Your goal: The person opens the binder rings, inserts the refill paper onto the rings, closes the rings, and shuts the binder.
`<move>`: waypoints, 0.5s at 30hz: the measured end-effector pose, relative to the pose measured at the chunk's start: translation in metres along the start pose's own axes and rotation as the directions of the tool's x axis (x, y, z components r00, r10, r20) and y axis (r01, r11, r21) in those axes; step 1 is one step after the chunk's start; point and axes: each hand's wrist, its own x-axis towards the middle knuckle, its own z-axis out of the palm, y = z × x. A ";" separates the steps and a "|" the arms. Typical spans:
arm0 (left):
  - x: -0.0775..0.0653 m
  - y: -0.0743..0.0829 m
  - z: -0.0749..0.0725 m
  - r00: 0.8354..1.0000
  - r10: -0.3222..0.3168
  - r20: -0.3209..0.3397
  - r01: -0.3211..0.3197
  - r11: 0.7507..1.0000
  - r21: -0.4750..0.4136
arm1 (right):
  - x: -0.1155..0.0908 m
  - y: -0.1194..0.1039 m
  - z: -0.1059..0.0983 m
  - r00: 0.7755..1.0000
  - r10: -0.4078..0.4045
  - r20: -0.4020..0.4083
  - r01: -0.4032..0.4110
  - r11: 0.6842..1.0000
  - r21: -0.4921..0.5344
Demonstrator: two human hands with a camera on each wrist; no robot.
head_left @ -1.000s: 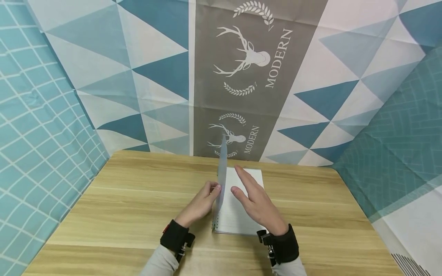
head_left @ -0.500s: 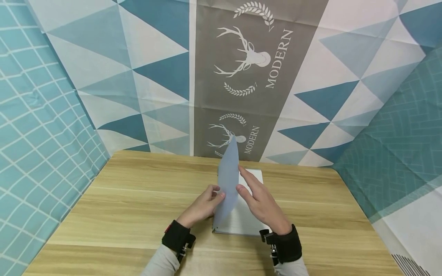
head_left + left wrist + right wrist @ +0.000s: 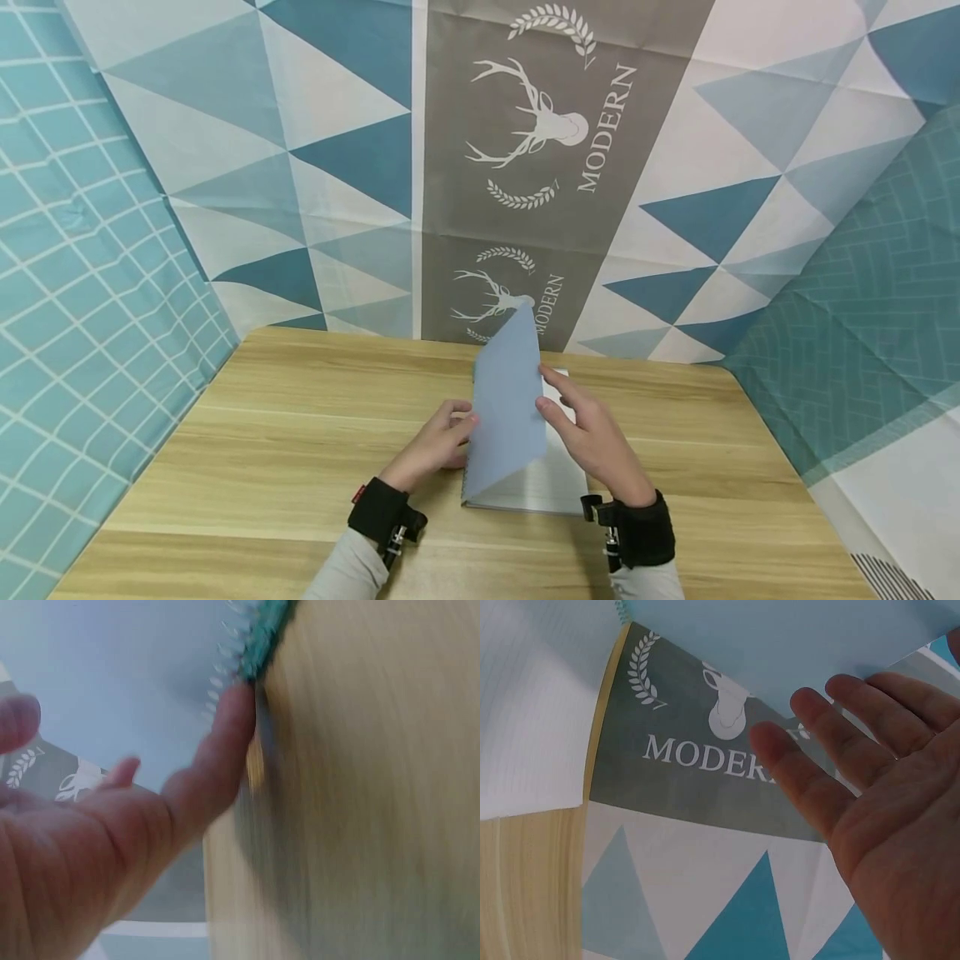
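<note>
A spiral-bound notebook with lined white pages (image 3: 566, 486) lies on the wooden table, its blue-grey cover (image 3: 510, 408) raised at a slant over the pages. My right hand (image 3: 603, 442) is at the cover's free edge, fingers extended and touching or nearly touching it; the right wrist view shows those fingers (image 3: 855, 742) spread and fairly straight beneath the cover. On the bound side is my left hand (image 3: 435, 443), fingers loosely bent. In the left wrist view one fingertip meets the green spiral binding (image 3: 262, 641), and nothing is pinched.
The wooden table (image 3: 300, 433) extends to both sides of the notebook. Behind it hangs a patterned cloth (image 3: 360, 167) with triangles and deer heads. Blue gridded cloth (image 3: 67, 250) covers the left side, teal cloth (image 3: 877, 317) the right. Black bands (image 3: 641, 533) circle both wrists.
The cover has swung from nearly upright over to the right, across the pages. My right hand has moved right with its edge. My left hand has let go of the cover near the spine.
</note>
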 end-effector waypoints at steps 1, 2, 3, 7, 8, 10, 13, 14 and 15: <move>0.001 0.000 -0.001 1.000 -0.013 -0.003 0.013 1.000 -0.019 | 0.000 0.001 -0.001 1.000 0.007 -0.001 -0.007 1.000 0.000; 0.002 -0.001 -0.001 1.000 -0.023 -0.007 0.023 0.999 -0.035 | 0.000 0.002 -0.002 1.000 0.015 -0.001 -0.015 1.000 0.000; 0.002 -0.001 -0.002 0.999 -0.034 -0.012 0.033 0.998 -0.047 | 0.000 0.003 -0.003 1.000 0.022 -0.001 -0.022 1.000 0.002; 0.003 -0.002 -0.004 0.998 -0.055 -0.026 0.052 0.995 -0.083 | -0.001 0.007 -0.005 0.998 0.060 0.002 -0.060 0.998 0.005; 0.004 -0.002 -0.004 0.998 -0.056 -0.026 0.053 0.995 -0.088 | -0.002 0.007 -0.006 0.998 0.068 0.003 -0.068 0.998 0.004; 0.004 -0.003 -0.005 0.998 -0.057 -0.028 0.054 0.994 -0.092 | -0.002 0.009 -0.007 0.997 0.080 0.003 -0.080 0.997 0.006; 0.004 -0.003 -0.006 0.997 -0.062 -0.044 0.058 0.994 -0.089 | -0.003 0.010 -0.007 0.996 0.089 0.000 -0.089 0.996 0.008; 0.004 -0.003 -0.006 0.997 -0.063 -0.054 0.058 0.995 -0.082 | -0.003 0.011 -0.007 0.996 0.088 0.001 -0.088 0.996 0.006; 0.004 -0.003 -0.006 0.996 -0.061 -0.066 0.057 0.996 -0.071 | -0.003 0.011 -0.006 0.996 0.088 0.002 -0.088 0.996 0.006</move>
